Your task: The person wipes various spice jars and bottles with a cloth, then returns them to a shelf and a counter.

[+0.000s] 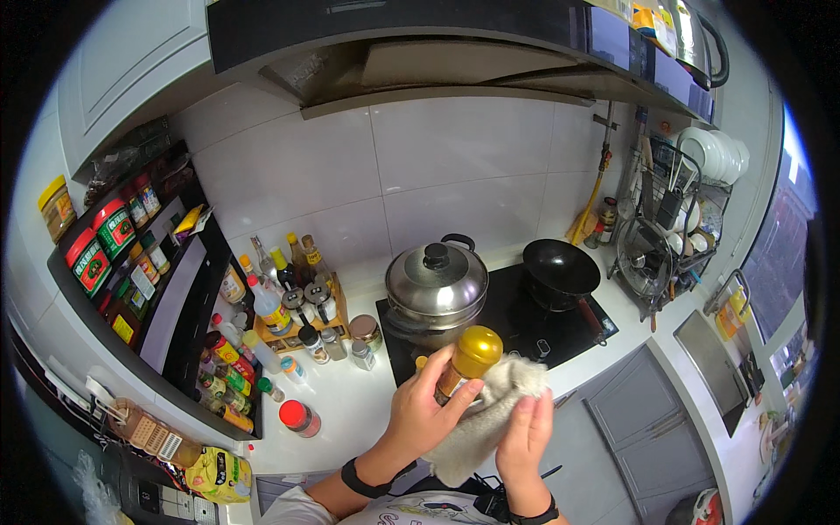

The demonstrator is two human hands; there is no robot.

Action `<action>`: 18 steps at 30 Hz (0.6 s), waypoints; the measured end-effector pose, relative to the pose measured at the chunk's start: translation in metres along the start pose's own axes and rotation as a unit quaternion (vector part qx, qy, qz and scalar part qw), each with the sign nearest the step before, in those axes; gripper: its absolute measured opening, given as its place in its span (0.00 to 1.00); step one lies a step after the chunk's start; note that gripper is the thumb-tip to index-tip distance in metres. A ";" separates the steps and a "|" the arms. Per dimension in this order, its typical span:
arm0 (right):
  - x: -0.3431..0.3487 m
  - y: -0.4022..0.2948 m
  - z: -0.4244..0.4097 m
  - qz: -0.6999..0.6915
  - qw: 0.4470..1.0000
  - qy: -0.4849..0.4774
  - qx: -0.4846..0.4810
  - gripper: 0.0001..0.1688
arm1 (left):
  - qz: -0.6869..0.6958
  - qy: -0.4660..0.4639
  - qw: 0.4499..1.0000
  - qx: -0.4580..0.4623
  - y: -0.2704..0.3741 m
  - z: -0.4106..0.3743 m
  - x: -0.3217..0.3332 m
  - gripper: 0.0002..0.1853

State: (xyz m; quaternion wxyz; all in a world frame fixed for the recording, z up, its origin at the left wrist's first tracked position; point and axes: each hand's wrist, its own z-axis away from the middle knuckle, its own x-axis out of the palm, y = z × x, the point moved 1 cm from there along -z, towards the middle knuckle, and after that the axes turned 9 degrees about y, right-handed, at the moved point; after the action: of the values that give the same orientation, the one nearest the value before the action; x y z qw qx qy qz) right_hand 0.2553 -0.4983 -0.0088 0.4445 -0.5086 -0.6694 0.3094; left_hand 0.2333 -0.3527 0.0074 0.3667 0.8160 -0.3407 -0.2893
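My left hand (418, 412) grips a small seasoning bottle (453, 380) with a shiny gold cap, tilted and with dark contents. Its fingers wrap the body just below the cap. My right hand (524, 438) holds a fluffy beige cloth (469, 441) that hangs between both hands, close against the bottle. Part of the bottle's base is hidden by my fingers and the cloth. Both hands are raised in front of the counter's front edge. Nearest on the white counter (348, 417) stands a red-lidded jar (300, 419), left of my left hand.
A steel steamer pot (436, 282) and a black wok (561, 272) stand on the black cooktop (505, 321). Sauce bottles and jars crowd a wooden rack (338, 315) at left, beside packed wall shelves (170, 275). A dish rack (676, 216) stands right; the range hood (420, 39) overhangs.
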 end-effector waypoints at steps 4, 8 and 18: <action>-0.002 -0.008 -0.014 0.160 0.963 -0.071 -0.204 0.20 | -0.035 -0.020 0.998 0.046 0.009 0.001 -0.002 0.26; 0.029 0.000 -0.025 0.176 0.936 -0.082 -0.292 0.16 | 0.098 -0.042 0.993 -0.059 0.004 0.021 0.005 0.23; 0.030 0.001 0.027 0.148 0.910 -0.241 -0.302 0.16 | 0.347 0.062 0.923 -0.154 0.019 -0.006 -0.033 0.23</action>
State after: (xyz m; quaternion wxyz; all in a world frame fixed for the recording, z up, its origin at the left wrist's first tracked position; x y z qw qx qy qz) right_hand 0.2287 -0.4678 -0.0123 0.0441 -0.6216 -0.7346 0.2684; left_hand 0.2110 -0.3347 0.0335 0.5857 0.5961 -0.5306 -0.1420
